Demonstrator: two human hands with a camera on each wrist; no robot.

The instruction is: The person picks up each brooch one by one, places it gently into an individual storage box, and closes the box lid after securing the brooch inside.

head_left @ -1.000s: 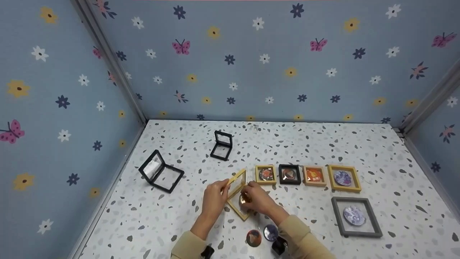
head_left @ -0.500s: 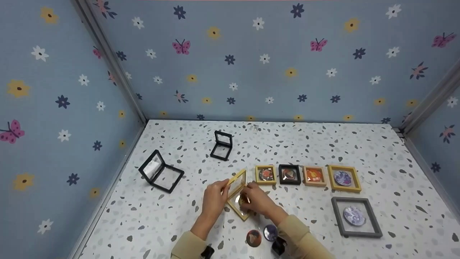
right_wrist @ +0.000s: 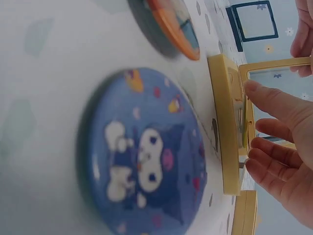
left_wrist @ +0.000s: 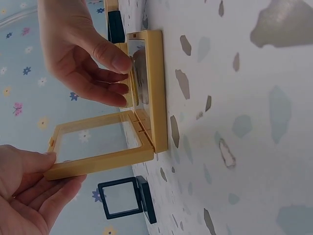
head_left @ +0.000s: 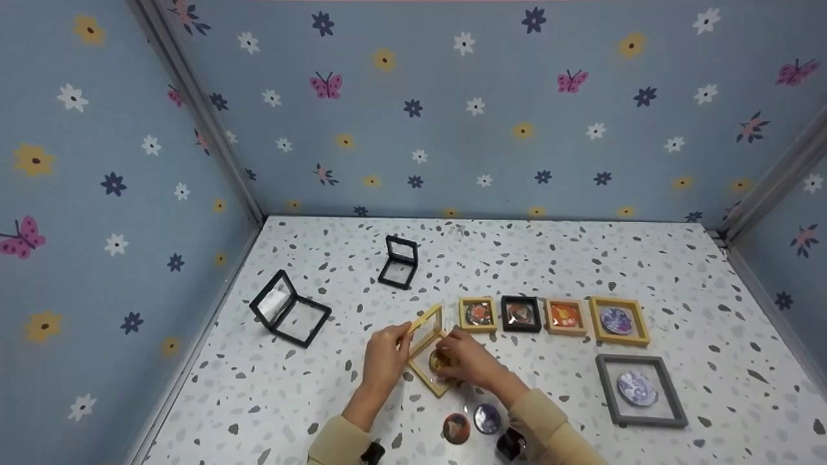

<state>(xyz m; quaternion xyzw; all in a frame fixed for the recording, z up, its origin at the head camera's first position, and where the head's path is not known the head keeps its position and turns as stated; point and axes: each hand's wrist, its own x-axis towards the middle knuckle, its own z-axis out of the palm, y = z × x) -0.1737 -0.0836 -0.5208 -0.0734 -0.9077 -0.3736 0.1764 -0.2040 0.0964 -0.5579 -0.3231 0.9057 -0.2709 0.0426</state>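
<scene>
A yellow hinged display frame (head_left: pixel 420 376) stands opened out, its lower half on the table and its clear-windowed lid (left_wrist: pixel 98 139) raised. My left hand (head_left: pixel 382 355) pinches the lid's outer edge between thumb and fingers. Over the lower half, my right hand (head_left: pixel 475 361) holds a round gold pin badge (head_left: pixel 440 361) by its rim, thumb and fingertips around it. The badge lies almost flat against the clear film; from the right wrist only its thin yellowish edge shows. Two more badges, a red one (head_left: pixel 456 429) and a blue one with a cartoon figure (right_wrist: pixel 149 156), lie in front.
Two black frames, a larger one (head_left: pixel 303 341) and a smaller one (head_left: pixel 395 284), stand opened on the left and at the back. Several badge-filled frames line the right, among them a black frame (head_left: pixel 521 328) and a large grey frame (head_left: pixel 672 394). Patterned walls enclose the table.
The gold badge has gone from tilted in my right fingers to lying flatter over the frame's lower half. My right hand has shifted slightly right, while my left stays on the lid.
</scene>
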